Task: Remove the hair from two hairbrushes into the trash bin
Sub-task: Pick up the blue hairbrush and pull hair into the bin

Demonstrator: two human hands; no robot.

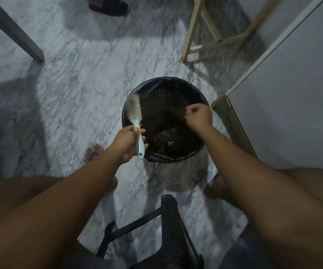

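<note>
1. Hairbrush (135, 111): pale mint plastic, oval head, bristles matted with brownish hair (mostly near the tip). Held over the left rim of the trash bin (205, 146).
2. Left hand (126, 142): fingers wrapped tight around the brush handle, head pointing away from the person.
3. Right hand (198, 116): above the bin's right side, fingertips pinched together; whether they grip hair, can't tell.
4. Bin: round, black liner, on marble floor (75, 90).

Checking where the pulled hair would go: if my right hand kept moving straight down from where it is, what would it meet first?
Probably the black liner inside the trash bin; the right hand hangs over its opening, though depth is unclear.
</note>
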